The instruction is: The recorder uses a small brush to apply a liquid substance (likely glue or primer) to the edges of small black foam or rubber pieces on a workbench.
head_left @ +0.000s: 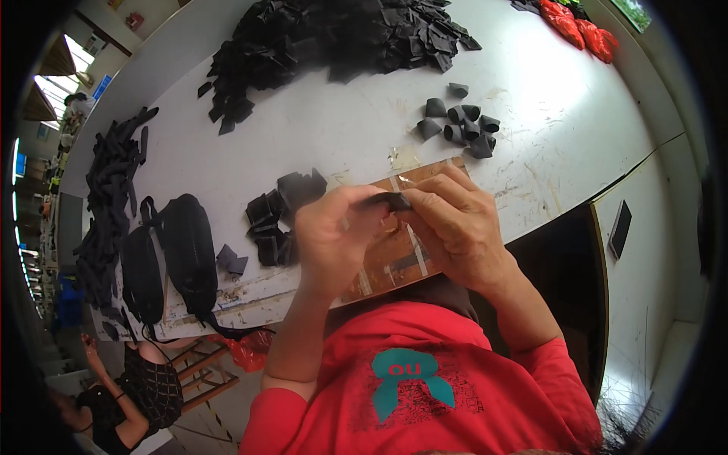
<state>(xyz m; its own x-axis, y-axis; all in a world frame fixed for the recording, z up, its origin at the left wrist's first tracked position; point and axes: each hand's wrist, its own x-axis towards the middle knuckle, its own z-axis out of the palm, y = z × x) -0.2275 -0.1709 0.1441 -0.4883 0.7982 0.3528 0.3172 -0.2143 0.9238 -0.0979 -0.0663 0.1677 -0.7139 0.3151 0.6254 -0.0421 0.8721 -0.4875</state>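
Between my two hands is a small black fabric piece (392, 200), bent or folded, above a brown wooden board (387, 262) with strips of tape on it. My left hand (334, 231) pinches the piece's left end, its fingertips partly hidden behind the thumb side. On the other end, my right hand (455, 220) closes with thumb and fingers. Left of my left hand lies a cluster of black folded pieces (269, 220). Beyond my right hand, several dark curled loops (462, 125) rest on the white table (334, 125).
A large heap of flat black pieces (303, 38) covers the far table. Along the left edge lie a pile of black rolled strips (110, 197) and two black pouches (189, 243). Red plastic bags (580, 30) sit far right. Another person (136, 387) is at lower left.
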